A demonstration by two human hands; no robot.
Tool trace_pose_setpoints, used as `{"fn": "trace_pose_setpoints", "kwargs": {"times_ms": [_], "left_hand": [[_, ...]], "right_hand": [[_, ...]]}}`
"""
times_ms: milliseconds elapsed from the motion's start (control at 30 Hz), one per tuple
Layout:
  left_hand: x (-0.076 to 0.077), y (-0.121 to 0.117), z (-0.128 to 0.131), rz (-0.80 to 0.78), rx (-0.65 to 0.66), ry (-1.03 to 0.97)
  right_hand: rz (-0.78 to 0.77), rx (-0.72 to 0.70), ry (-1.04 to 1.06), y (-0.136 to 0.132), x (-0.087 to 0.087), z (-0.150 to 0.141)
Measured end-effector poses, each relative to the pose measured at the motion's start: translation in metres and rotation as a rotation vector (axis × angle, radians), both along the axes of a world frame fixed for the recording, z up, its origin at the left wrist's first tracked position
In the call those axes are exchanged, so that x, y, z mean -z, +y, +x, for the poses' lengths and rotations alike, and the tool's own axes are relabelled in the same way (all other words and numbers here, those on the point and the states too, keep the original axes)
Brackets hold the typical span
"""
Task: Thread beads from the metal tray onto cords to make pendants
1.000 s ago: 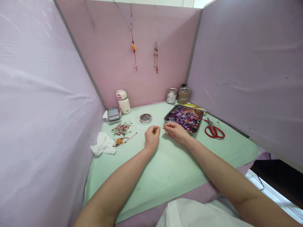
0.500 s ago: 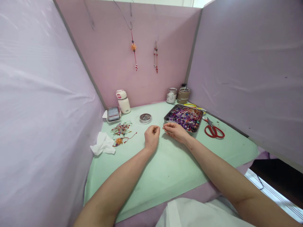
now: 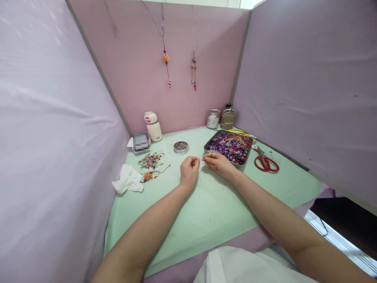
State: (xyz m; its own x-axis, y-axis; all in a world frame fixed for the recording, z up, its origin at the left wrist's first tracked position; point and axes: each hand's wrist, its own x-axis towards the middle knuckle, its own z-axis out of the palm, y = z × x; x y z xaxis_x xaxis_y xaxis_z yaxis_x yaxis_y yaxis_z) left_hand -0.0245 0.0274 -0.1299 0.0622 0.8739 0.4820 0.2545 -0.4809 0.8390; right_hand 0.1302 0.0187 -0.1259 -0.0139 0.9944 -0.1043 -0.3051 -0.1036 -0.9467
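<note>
My left hand is closed in a pinch over the middle of the green table; what its fingertips hold is too small to make out. Facing it, fingertips a small gap away, my right hand is also pinched, on something too fine to name. Just beyond my right hand sits a metal tray heaped with purple and mixed beads and tangled pale and reddish cords. A round clear dish with small dark contents stands beyond my left hand.
Red-handled scissors lie right of the tray, yellow-handled pliers behind it. Two jars and a white bottle stand at the back. Left are beaded strings, an orange bead ornament and a tissue. Ornaments hang behind.
My left hand has edged very slightly to the right, towards my right hand. Both hands keep their pinch, and the things on the table lie as before.
</note>
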Motion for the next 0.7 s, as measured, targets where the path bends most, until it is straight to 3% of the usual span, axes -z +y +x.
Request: {"fn": "trace_pose_setpoints", "kwargs": {"times_ms": [267, 500, 700], "left_hand": [[0.0025, 0.0012, 0.0009, -0.033, 0.037, 0.012], [0.0035, 0.0016, 0.0018, -0.092, 0.073, 0.04], [0.0035, 0.0028, 0.002, -0.131, 0.081, 0.029]], "right_hand": [[0.031, 0.019, -0.112, -0.0018, -0.0011, -0.0051], [0.178, 0.068, -0.437, -0.0044, -0.0033, -0.009], [0.254, 0.116, -0.572, -0.0023, -0.0025, -0.0079]]}}
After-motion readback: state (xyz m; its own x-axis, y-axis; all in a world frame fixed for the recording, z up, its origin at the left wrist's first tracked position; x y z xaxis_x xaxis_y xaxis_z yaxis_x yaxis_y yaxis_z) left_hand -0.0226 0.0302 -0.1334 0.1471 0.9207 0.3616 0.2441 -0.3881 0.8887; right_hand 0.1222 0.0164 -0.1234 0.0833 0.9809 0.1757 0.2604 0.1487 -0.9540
